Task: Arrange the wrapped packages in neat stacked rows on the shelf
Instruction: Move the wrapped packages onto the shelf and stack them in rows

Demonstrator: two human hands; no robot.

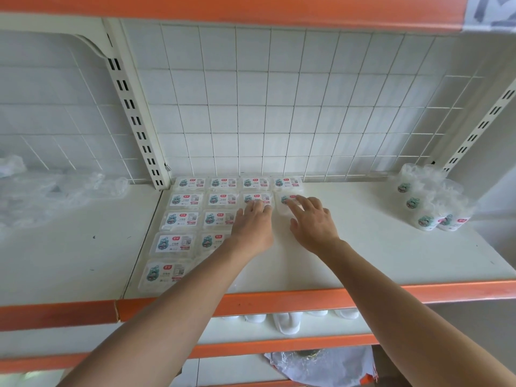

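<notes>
I see the left hand [252, 223] and right hand [314, 223], fingers straight, pressing neighbouring wrapped packages [249, 197] flat, probably squaring the second row on the shelf [363, 247].

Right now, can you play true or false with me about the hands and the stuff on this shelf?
1. Both hands touch packages on the shelf. True: the left hand rests on one labelled package, and the right hand rests on its neighbour.
2. The shelf edge is blue. False: the shelf edge is orange.
3. Crumpled clear plastic lies on the left. True.
4. The clear bag of packages sits on the floor. False: the clear bag sits on the shelf, far right.
5. Behind the packages stands a wire grid. True.
</notes>
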